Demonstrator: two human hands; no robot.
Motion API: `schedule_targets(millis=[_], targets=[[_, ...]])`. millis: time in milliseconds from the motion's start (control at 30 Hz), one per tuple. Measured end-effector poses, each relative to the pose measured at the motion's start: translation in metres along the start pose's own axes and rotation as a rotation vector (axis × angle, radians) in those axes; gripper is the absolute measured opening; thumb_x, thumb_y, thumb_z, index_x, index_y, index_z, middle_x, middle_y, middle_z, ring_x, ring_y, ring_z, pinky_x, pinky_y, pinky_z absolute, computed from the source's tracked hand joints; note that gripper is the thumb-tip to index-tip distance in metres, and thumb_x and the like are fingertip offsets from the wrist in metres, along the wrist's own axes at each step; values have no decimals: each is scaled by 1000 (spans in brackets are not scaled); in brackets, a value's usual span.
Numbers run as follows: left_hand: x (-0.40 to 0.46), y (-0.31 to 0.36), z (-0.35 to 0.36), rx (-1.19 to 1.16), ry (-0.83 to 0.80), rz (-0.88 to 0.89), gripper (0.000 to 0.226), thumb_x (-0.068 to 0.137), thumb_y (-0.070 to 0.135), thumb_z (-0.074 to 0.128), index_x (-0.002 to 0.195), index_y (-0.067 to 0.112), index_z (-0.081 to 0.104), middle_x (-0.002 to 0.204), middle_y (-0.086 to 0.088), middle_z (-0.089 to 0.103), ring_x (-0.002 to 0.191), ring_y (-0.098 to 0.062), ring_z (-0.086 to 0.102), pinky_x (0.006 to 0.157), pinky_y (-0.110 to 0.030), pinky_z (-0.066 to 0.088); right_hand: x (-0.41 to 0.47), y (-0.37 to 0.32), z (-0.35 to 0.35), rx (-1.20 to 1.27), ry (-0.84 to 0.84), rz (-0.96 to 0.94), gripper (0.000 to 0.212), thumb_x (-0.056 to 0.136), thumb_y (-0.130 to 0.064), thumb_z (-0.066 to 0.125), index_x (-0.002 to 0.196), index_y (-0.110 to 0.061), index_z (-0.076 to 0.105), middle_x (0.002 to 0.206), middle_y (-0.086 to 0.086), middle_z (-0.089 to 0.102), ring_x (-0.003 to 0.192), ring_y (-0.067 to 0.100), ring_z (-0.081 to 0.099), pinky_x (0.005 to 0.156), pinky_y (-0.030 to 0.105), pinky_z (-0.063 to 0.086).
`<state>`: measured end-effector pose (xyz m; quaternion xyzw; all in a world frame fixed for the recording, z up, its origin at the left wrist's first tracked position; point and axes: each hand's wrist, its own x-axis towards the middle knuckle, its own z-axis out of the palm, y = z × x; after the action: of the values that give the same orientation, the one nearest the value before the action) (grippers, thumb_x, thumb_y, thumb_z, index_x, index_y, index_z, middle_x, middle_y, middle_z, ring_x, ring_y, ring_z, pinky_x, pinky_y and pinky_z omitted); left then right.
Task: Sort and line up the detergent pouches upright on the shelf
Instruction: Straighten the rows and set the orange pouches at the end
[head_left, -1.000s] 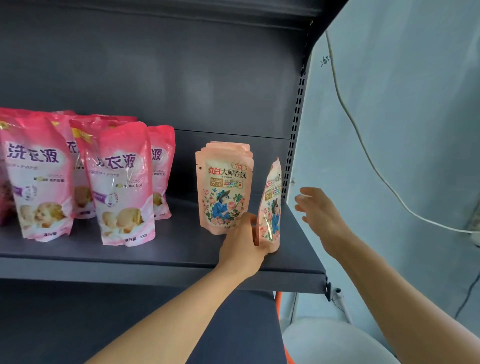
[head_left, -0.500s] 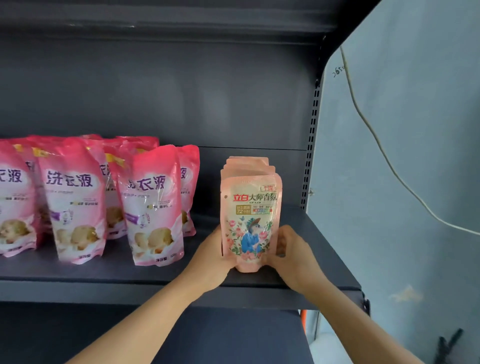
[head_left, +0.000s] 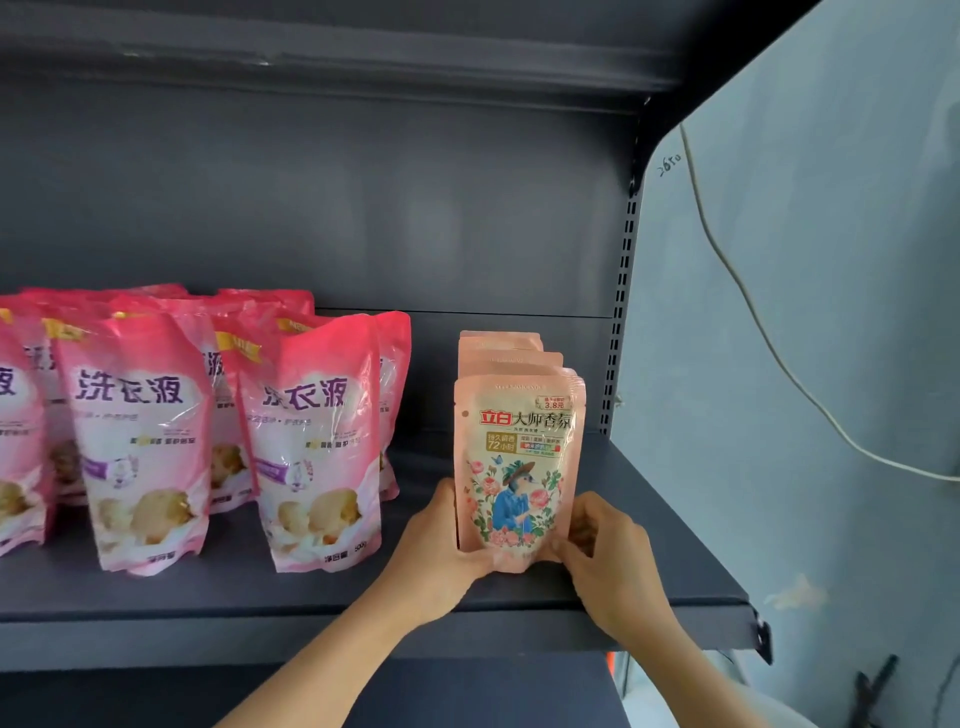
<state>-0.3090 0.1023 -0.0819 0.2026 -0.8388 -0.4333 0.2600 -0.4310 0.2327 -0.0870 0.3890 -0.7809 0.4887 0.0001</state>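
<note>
Two hands bracket one peach pouch (head_left: 517, 467) right of centre in the frame — the left hand (head_left: 441, 545) on its lower left edge, the right hand (head_left: 602, 551) on its lower right corner. Both have their fingers curled round the bottom of the pouch, thumbs toward the front; neither is clearly nearer, since they sit level on either side. The pouch stands on the shelf (head_left: 649, 566) with its long axis upright and its printed face to the camera, at the front of a peach row (head_left: 506, 353) running straight back. Squaring it turns on that line: its top looks shifted slightly right of the tops behind. Red pouches (head_left: 311, 441) stand apart at the left, upright in loose rows.
</note>
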Motion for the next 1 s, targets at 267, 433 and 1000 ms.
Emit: schedule_targets(millis=[267,433,1000], targets=[[-3,-4,1,46,46,33,57,77,21,76,118,30,38,120,22,55,108,5,54,74,-4,45,-1,2,1,-5,-31,-30,21,87,-12,63,88,-30,52,85,-22,61,80,-2,60,60,6,47],[-3,-5,2,54,53,47,58,77,19,76,121,28,39,121,22,55,105,8,52,73,0,43,-2,2,0,7,-55,-59,17,88,-17,63,96,-27,52,91,-22,61,84,-2,61,63,6,48],[-11,-3,1,-71,266,90,43,80,19,72,115,25,47,108,21,61,93,19,55,69,1,43,-10,-3,-1,228,64,-30,39,84,-17,68,114,-28,47,105,-20,60,97,-1,60,67,8,50]])
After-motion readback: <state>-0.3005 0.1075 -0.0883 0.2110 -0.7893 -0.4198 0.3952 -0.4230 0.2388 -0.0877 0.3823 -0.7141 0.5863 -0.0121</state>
